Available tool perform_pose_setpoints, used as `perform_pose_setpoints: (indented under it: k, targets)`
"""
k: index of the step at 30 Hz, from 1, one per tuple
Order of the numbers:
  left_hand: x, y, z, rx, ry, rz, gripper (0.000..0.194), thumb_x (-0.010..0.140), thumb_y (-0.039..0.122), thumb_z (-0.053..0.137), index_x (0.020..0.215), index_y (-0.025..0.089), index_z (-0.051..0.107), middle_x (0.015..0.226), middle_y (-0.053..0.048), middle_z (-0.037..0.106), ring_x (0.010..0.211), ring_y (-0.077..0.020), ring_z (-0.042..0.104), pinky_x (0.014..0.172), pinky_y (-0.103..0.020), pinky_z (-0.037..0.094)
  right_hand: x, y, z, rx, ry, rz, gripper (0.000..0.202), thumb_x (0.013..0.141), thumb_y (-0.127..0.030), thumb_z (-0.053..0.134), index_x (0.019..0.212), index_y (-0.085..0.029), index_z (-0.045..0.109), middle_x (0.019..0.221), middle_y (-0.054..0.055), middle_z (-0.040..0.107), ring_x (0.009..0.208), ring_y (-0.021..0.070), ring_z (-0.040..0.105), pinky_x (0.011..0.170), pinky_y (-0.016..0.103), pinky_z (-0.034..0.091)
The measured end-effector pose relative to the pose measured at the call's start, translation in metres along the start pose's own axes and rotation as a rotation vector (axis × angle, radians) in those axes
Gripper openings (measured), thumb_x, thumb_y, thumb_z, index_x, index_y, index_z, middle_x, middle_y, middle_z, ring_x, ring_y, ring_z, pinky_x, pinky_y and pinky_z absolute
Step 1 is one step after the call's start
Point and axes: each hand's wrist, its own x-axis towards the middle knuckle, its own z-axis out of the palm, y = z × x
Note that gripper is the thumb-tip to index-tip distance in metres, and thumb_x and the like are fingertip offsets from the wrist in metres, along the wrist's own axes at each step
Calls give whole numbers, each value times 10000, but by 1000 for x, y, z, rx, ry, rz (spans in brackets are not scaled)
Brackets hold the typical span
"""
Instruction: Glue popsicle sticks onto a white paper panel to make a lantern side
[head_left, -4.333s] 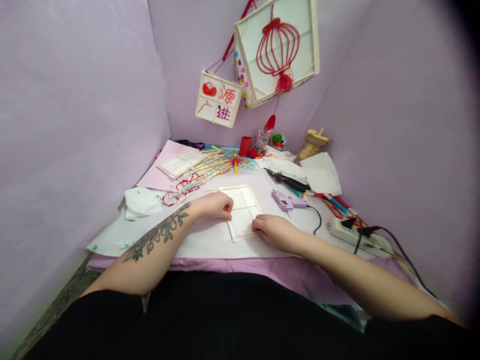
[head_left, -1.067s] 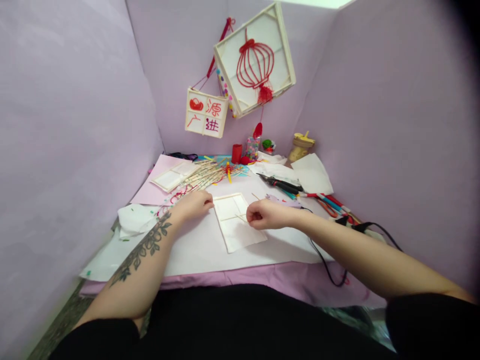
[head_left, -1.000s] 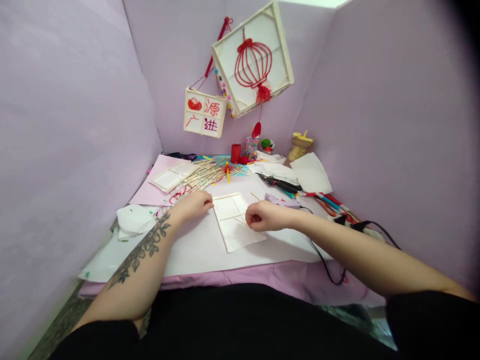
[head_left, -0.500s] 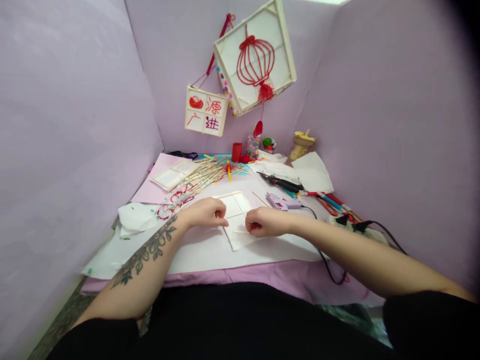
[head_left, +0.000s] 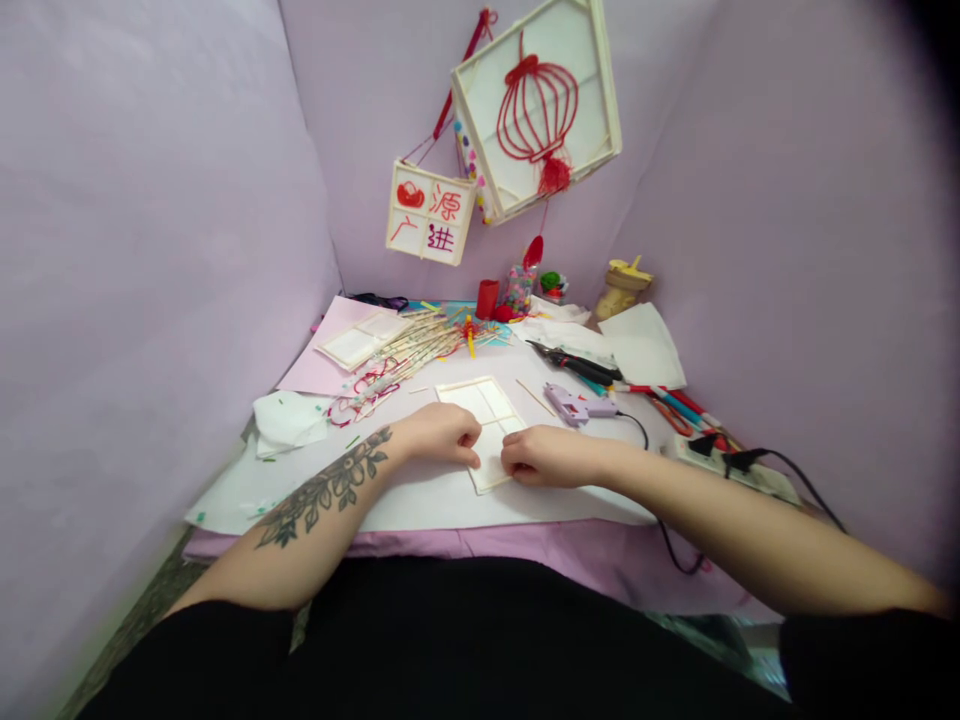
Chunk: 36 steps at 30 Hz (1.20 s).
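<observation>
A white paper-backed frame of thin wooden sticks (head_left: 491, 400) lies flat on the white table cover in front of me. My left hand (head_left: 448, 436) is at its left edge, fingers curled and thumb low, closed on that side of the frame. At the lower right edge, my right hand (head_left: 546, 457) is closed with its fingertips bent down onto the frame; whatever is between them is hidden. One loose thin stick (head_left: 535, 397) lies just beyond the right hand, beside the purple glue gun (head_left: 576, 404).
Black-handled pliers (head_left: 581, 362) lie behind the glue gun, and its cord runs near a power strip (head_left: 735, 468) at right. A bundle of sticks (head_left: 420, 345) and a smaller frame (head_left: 361, 340) are at back left. Decorated panels (head_left: 536, 110) hang above.
Both hands have come down a little on the frame, and the left thumb and fingers are closer together. A thin stick seen at the right fingertips is now out of sight. The view has shifted slightly.
</observation>
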Motion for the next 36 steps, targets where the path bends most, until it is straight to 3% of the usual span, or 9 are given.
perform_pose_setpoints:
  k: [7,13,17,20,26,36]
  targets:
    - [1,-1,1,-1,-4,11,279,732,440,666,664,180,592,697,14,607,613,-115,482,517,-242,248,-1,-8,0,-119,-30,81,167,829,-118,477,824,-153,640,851,69,625,672,137,537,624,243,361]
    - [1,-1,2,8,7,18,228,738,394,636,670,179,600,694,9,613,606,-117,485,510,-242,249,3,-28,19,-135,106,141,196,856,-189,486,1010,-156,602,951,90,614,750,165,577,636,258,385]
    - [1,-3,5,25,17,36,187,739,351,617,665,180,603,695,6,619,615,-121,489,521,-239,267,10,-33,30,-144,140,185,209,907,-212,435,1014,-144,601,933,101,617,744,173,581,628,266,397]
    - [1,-4,5,24,16,36,186,737,356,619,675,182,609,698,6,621,618,-121,493,523,-237,274,10,-34,27,-56,161,176,163,890,-188,465,958,-154,609,918,87,619,764,171,580,661,267,416]
    - [2,-4,6,26,18,40,207,745,374,608,680,178,614,687,-1,622,596,-120,492,520,-237,272,8,-36,16,190,331,131,110,860,-117,499,860,-165,598,882,55,630,825,162,575,742,265,442]
    - [3,-6,9,16,36,70,212,748,365,612,655,177,585,681,8,607,591,-110,479,506,-236,256,16,-27,24,-66,166,220,177,881,-164,474,926,-151,645,926,86,642,827,193,585,683,277,411]
